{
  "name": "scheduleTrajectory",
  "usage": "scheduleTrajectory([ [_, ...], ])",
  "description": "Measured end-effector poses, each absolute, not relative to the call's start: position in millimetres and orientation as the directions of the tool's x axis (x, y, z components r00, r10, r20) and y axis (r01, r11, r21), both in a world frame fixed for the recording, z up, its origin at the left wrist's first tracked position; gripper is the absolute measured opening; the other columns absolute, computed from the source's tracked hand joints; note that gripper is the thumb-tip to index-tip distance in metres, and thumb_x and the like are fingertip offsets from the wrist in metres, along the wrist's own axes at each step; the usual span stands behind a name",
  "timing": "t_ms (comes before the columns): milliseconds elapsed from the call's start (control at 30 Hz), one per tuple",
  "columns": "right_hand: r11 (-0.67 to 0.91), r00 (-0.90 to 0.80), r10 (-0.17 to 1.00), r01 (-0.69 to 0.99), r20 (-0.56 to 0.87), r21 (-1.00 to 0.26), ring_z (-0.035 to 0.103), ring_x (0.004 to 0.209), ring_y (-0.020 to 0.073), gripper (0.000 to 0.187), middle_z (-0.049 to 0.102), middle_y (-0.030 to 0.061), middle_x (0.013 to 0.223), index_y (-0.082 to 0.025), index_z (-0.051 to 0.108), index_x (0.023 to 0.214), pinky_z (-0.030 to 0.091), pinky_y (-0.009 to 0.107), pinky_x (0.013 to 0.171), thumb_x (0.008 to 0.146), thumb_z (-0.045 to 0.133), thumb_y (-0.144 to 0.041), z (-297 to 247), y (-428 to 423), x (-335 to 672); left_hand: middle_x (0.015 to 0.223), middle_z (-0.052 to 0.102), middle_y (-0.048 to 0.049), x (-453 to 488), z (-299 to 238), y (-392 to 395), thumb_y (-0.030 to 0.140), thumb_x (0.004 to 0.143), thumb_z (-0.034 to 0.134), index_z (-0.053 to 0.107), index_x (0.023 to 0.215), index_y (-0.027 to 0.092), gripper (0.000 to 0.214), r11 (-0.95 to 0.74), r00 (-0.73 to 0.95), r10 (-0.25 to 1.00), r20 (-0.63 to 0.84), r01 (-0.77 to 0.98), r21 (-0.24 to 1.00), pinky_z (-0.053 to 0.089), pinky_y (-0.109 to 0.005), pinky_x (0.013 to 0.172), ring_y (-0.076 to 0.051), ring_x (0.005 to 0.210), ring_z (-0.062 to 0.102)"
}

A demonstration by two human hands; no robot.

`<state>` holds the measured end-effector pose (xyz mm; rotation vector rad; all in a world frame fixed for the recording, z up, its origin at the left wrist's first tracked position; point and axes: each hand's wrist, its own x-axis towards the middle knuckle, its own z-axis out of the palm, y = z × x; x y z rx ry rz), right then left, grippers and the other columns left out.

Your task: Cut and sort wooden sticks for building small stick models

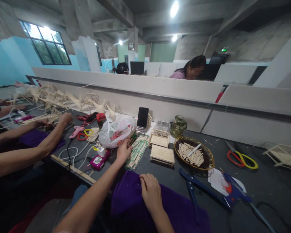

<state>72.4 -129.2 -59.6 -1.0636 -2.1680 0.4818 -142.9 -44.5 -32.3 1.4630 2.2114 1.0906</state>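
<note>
My left hand (124, 152) reaches to the left edge of a bundle of thin wooden sticks (138, 151) with green-and-white wrapping, beside a white plastic bag (117, 132). Its fingers are bent together, and whatever they pinch is hidden. On a purple cloth (127, 194) at the table's front edge rests my right hand (151, 191), fingers curled in; what lies under them does not show. Just beyond the hands stand a small slatted wooden piece (162, 154) and a little wooden model with a railing back (159, 137).
A yellow-rimmed basket (212, 158) holds short sticks and a white pen. Blue long-handled cutters (206, 187), scissors (242, 159), a glass jar (178, 125) and a propped phone (143, 117) surround the work. A power strip (100, 160) trails cables. A co-worker's hands (65, 119) are at left.
</note>
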Motion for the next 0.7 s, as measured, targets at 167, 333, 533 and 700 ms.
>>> scheduleTrajectory([
  [167,0.586,-0.419,0.81,0.537,0.41,-0.607,0.061,0.08,0.02,0.022,0.065,0.0026,0.081,-0.022,0.065,0.091,0.041,0.031,0.075,0.095,0.045,-0.015,-61.6,-130.7,71.6,0.089,0.066,-0.0053,-140.4,-17.2,-58.1,0.023,0.082,0.054,0.058,0.12,0.015,0.039,0.011,-0.489,0.836,0.25,0.47,0.883,0.051,-0.034,0.08,-0.02,0.081,0.064],
  [333,0.444,-0.353,0.881,0.393,0.314,-0.805,0.066,0.076,0.0191,0.025,0.069,0.0029,0.08,-0.022,0.069,0.093,0.047,0.028,0.072,0.096,0.044,-0.025,-43.3,-126.0,70.9,0.094,0.061,-0.0025,-119.2,6.3,-70.9,0.032,0.081,0.061,0.05,0.129,0.019,0.05,-0.276,-0.453,0.846,0.282,0.079,0.958,0.053,-0.03,0.078,-0.014,0.078,0.064],
  [533,0.389,-0.107,0.92,0.144,0.376,-0.91,0.067,0.073,0.0156,0.031,0.068,0.0081,0.106,-0.02,0.066,0.112,0.053,0.027,0.07,0.092,0.05,-0.038,26.8,-79.5,63.5,0.085,0.062,0.0014,-74.6,11.8,-83.2,0.026,0.075,0.074,0.05,0.129,0.024,0.059,-0.364,-0.375,0.898,0.229,-0.343,0.866,0.049,-0.026,0.081,-0.012,0.08,0.063],
  [700,0.451,-0.164,0.886,0.083,0.434,-0.889,0.065,0.088,0.0192,0.029,0.07,0.0081,0.101,-0.019,0.068,0.108,0.051,0.026,0.071,0.091,0.053,-0.037,45.5,-46.4,50.0,0.085,0.062,0.0011,-55.0,-15.7,-86.0,0.027,0.077,0.074,0.047,0.133,0.025,0.063,-0.317,-0.325,0.926,0.194,-0.386,0.867,0.049,-0.025,0.079,-0.011,0.076,0.061],
])
